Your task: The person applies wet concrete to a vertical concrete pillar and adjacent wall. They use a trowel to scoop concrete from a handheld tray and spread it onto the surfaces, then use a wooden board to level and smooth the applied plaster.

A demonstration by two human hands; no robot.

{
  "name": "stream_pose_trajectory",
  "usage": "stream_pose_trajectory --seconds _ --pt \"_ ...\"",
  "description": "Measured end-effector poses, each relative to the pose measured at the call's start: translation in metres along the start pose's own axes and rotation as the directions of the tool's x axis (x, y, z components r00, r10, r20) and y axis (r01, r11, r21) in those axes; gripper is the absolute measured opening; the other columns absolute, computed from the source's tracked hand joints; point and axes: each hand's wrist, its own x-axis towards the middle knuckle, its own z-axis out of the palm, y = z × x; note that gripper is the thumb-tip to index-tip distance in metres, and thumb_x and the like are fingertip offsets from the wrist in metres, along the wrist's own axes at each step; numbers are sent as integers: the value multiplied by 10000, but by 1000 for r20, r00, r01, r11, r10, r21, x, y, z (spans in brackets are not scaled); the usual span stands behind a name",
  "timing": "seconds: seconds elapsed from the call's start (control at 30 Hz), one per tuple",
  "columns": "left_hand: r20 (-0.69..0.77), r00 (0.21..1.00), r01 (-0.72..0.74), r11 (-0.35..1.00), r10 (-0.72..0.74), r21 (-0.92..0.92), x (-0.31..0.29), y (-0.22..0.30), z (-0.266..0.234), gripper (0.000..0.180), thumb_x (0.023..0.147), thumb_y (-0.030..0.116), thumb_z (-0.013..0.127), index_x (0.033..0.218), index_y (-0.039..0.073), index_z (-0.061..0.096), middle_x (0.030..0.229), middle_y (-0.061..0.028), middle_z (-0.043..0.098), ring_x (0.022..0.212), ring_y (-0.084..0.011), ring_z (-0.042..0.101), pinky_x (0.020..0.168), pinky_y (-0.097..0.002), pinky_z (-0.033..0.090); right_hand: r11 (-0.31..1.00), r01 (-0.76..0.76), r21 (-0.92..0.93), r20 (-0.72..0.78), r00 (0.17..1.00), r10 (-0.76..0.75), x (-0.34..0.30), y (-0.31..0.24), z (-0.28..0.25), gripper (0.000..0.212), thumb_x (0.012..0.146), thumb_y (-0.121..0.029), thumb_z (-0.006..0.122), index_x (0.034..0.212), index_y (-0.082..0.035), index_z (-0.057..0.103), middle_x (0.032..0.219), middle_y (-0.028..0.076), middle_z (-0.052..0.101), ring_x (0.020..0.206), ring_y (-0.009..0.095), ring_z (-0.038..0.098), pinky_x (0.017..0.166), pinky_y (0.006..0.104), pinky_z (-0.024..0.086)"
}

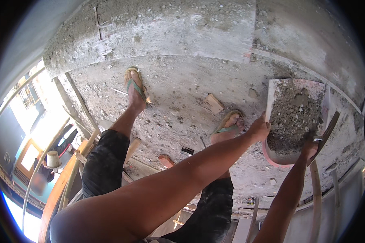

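Note:
A pale scoop-shaped pan with a reddish rim lies on the dusty floor at the right. Grey rubble, a mix of grit and small stones, fills most of it. My left hand is closed on the pan's left edge, its fingertips partly hidden. At the near right side of the pan, my right hand grips a dark flat strip that slants up and away. Whether the right fingers also touch the rim cannot be made out.
My sandalled feet stand apart on gritty concrete. A wood block, a brick piece and a small black object lie about. Wooden poles edge a drop at left, where a bucket shows. Boards lean at lower right.

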Motion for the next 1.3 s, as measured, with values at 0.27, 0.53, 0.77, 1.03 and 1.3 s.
stream_pose_trajectory --seconds 0.27,0.53,0.77,1.03,1.3 --pt "108 994 10 998 -3 -60 22 -11 5 502 934 207 525 1321 -70 363 1098 -314 607 1015 -460 607 873 -469 486 999 22 31 127 992 -26 75 97 16 407 1002 -353 394 1408 -335 417 680 124 633 614 289 671 514 405 536" --pt "92 996 -27 998 23 48 -20 13 -16 523 963 247 527 1340 -61 337 968 -279 630 865 -391 651 767 -471 495 850 -213 483 449 893 -32 70 65 -36 719 873 -606 558 1084 77 629 975 328 647 962 476 624 792 531 491" --pt "-5 998 59 953 -60 296 -114 56 -117 486 982 213 484 1337 -73 315 1064 -325 586 847 -399 649 689 -479 527 601 -438 668 526 850 34 -38 18 -201 644 878 -540 595 1031 84 635 932 306 660 927 449 643 755 505 482" --pt "-351 936 77 971 8 228 -180 -89 -348 516 937 284 547 1323 -45 452 1229 -301 544 997 -440 602 803 -490 508 299 -421 856 478 866 -150 -108 -132 -420 489 864 -441 674 1005 27 657 892 257 679 902 422 661 766 454 502" --pt "-624 766 294 947 -151 132 -185 -231 -534 651 984 517 393 1345 -24 435 1192 -329 565 1178 -488 500 981 -485 418 327 -404 854 504 798 -330 -184 -324 -507 619 820 -532 654 979 66 637 914 311 657 929 476 633 809 523 496"
